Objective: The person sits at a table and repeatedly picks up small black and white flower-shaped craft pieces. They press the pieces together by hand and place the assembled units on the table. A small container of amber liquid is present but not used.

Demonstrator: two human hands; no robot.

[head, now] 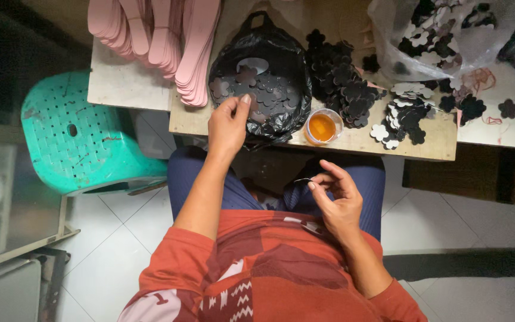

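Observation:
My left hand (227, 124) reaches up to a black plastic bag (281, 53) on the wooden board, thumb and fingers pinched at a dark flower-shaped cutout (247, 76) among several lying in the bag. My right hand (336, 195) hovers over my lap, fingertips pinched on a small thin dark piece (303, 179). A heap of dark flower cutouts (341, 80) lies right of the bag. A small round cup of orange liquid (321, 127) stands near the board's front edge.
A stack of pink sole-shaped sheets (168, 36) lies at the back left. A clear plastic bag (442, 33) holds black and white flower cutouts, with more scattered (403, 116) beneath it. A green plastic stool (78, 134) stands left of my knees.

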